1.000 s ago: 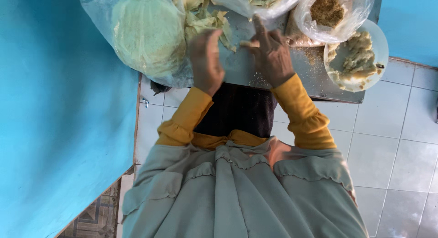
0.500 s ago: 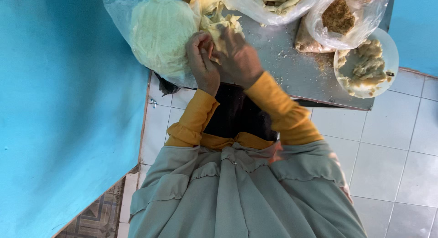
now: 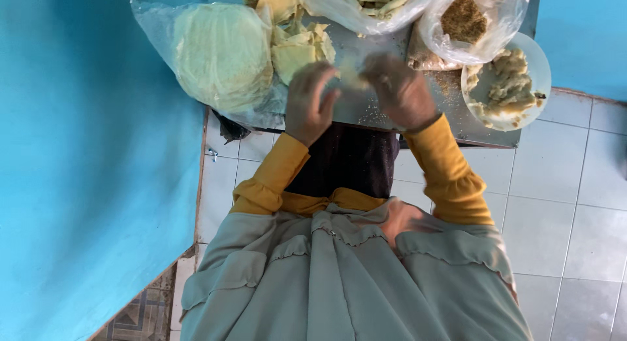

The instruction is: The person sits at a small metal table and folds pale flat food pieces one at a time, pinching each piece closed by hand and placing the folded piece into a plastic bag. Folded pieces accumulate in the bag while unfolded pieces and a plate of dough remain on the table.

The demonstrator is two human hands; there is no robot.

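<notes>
- Half a second ago both hands were pressed close together at the pile of pale yellow wrapper pieces point(image 3: 300, 48) in the upper middle of the frame; now they have drawn apart and come back toward the near edge of the metal table point(image 3: 457, 122).
- The left hand point(image 3: 309, 102) sits just below that pile, fingers curled and loosely gathered; it is motion-blurred, so I cannot tell whether it pinches anything.
- The right hand point(image 3: 400, 89) is to its right, also blurred, fingers bent downward over the tabletop.
- Between the two hands a small pale sheet point(image 3: 351, 76) now shows at the fingertips, lying on or just above the metal. It looks as though one wrapper has been pulled off the pile and is being spread out, though the blur keeps the grip unclear.
- The camera view has also shifted since a second ago: the table has slid lower in the frame and the round stack is now fully in view.
- The round stack of pale green-white wrappers in a clear plastic bag point(image 3: 222, 53) lies at the upper left, touching the torn pile, untouched by either hand.
- A white plate of lumpy pale filling point(image 3: 506, 86) stands at the upper right, well apart from the hands.
- A clear bag of brown crumbs point(image 3: 465, 19) rests just beside the plate; crumbs are scattered on the table beneath the right hand.
</notes>
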